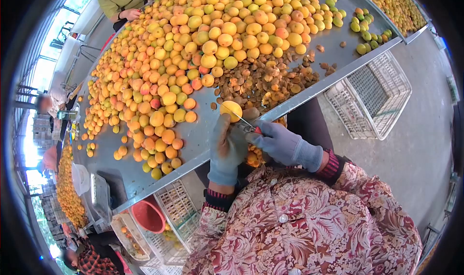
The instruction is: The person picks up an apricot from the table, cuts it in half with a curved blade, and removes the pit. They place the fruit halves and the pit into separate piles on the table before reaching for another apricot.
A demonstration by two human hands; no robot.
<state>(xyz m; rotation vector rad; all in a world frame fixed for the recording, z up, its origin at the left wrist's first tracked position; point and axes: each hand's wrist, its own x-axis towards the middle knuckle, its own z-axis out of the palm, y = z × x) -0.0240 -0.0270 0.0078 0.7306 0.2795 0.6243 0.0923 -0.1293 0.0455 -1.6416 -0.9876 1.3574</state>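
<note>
My left hand (226, 147), in a grey-blue glove with brownish stained fingers, is closed around a yellow apricot (231, 110) above the table's near edge. In my right hand (286, 143), gloved alike, is a small knife with a red handle (258, 129). Its thin blade (245, 122) reaches across to the apricot and overlaps its lower side in this view. Just beyond both hands lies a heap of brown pits and scraps (270, 79). Cut orange fruit (254, 156) shows partly below my hands, mostly hidden by them.
A large apricot pile (193, 48) covers much of the metal table (198, 136). Greener fruits (367, 31) sit at the right. White crates (372, 96) stand right; a red bucket (148, 215) and more crates stand lower left. Another person (123, 4) works across the table.
</note>
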